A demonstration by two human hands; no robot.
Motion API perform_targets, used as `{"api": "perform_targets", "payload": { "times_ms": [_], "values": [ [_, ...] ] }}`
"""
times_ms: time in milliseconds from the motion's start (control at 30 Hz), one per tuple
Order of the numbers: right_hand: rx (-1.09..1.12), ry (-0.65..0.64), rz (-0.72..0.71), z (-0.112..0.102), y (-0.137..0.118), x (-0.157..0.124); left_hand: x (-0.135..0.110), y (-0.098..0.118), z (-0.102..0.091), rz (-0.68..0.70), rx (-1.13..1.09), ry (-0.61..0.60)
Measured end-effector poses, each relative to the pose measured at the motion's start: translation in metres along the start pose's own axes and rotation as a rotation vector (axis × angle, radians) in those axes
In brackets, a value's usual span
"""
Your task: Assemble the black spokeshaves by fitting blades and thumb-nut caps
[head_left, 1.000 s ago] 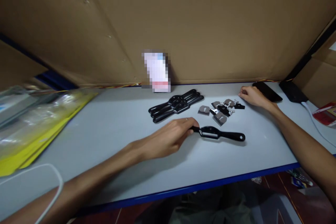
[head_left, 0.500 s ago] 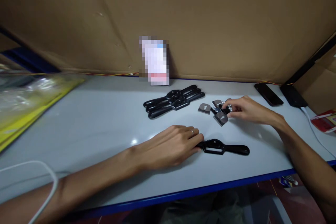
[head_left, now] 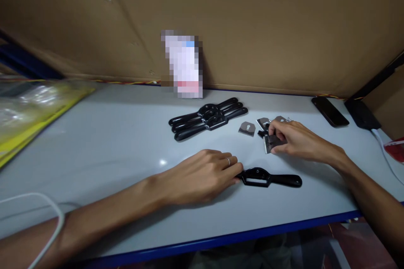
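The person's left hand point(head_left: 202, 176) lies low on the grey worktop point(head_left: 110, 143), its grip curled over the left handle of a black two-handled tool body point(head_left: 271, 178). The tool lies flat near the front edge, its other handle pointing right. A ring shows on one finger.

The right hand point(head_left: 292, 141) is just behind it, its grip pinched on a small grey blade point(head_left: 270, 143) – thumb below, fingertips on top – with the blade tilted up off the surface at the edge of a little heap of metal parts point(head_left: 263, 124). Another grey blade with a keyhole slot point(head_left: 247, 128) lies flat just left of that heap, apart from the hand.

Farther back sits a stack of black tool bodies point(head_left: 208, 118), laid slantwise and touching one another. A dark phone point(head_left: 330, 111) lies at the far right near the cardboard wall point(head_left: 268, 29), with a blurred white card point(head_left: 184, 65) leaning against the wall. Yellow-backed plastic packets point(head_left: 28, 113) are piled at the left end, and a white cable point(head_left: 47, 214) loops over the left forearm.
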State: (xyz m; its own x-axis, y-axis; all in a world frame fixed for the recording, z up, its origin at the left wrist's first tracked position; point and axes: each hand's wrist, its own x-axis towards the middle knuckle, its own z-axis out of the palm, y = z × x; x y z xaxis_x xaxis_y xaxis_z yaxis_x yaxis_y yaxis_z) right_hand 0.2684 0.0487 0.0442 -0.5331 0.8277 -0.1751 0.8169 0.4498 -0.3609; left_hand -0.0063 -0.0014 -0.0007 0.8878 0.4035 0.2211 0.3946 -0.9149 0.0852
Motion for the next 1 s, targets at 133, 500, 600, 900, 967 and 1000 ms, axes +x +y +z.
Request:
{"api": "perform_targets", "payload": {
  "times_ms": [133, 500, 600, 900, 967, 1000],
  "values": [
    [-0.018, 0.047, -0.074, 0.002, -0.002, -0.002, 0.001, -0.001, -0.003, -0.028, 0.012, -0.023],
    [0.466, -0.028, -0.054, 0.003, -0.022, -0.010, -0.001, 0.001, -0.001, 0.025, 0.127, 0.021],
    [0.617, -0.095, -0.083, 0.009, -0.030, -0.011, -0.002, 0.000, 0.002, 0.030, 0.148, 0.045],
    [0.563, -0.152, -0.192, 0.009, -0.016, -0.006, -0.001, -0.001, 0.003, 0.022, 0.152, 0.043],
    [0.563, -0.148, -0.198, 0.011, -0.015, -0.004, -0.001, -0.001, 0.003, 0.023, 0.152, 0.045],
    [0.566, -0.151, -0.192, 0.014, -0.015, -0.003, -0.001, -0.002, 0.003, 0.025, 0.154, 0.045]
  ]
}}
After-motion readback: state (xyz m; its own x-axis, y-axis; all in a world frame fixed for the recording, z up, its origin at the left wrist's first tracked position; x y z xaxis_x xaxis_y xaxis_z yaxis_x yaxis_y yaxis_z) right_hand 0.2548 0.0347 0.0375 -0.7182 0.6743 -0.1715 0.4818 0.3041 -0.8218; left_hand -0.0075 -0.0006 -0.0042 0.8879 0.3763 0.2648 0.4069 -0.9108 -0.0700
